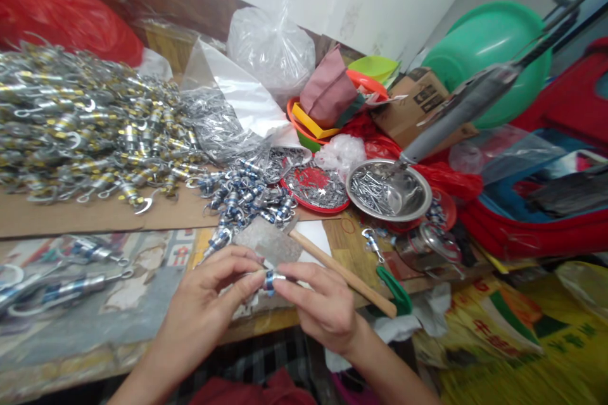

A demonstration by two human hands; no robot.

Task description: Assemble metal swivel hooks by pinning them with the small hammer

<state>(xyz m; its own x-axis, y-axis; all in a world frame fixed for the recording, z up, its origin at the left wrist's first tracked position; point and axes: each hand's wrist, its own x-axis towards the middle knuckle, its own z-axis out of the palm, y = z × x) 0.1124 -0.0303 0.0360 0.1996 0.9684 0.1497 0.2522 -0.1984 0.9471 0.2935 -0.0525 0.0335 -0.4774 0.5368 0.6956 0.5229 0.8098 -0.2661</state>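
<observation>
Between my two hands, near the table's front edge, is a small silver part with a blue band (270, 280). My left hand (213, 285) pinches its left end between thumb and fingers. On its right end, my right hand (320, 300) closes with the thumb and fingertips. Just behind the hands lies a grey metal block (268, 242). A hammer with a wooden handle (351, 278) rests to the right, its head beside the block. A pile of blue-and-silver hook pieces (247, 193) sits behind the block.
A large heap of silver-and-yellow hook pieces (95, 120) covers the left back. Behind the hands are a red plate of small metal parts (349, 207) and a steel bowl of pins (403, 209). One hook piece (373, 244) and a green band (396, 291) lie at the right.
</observation>
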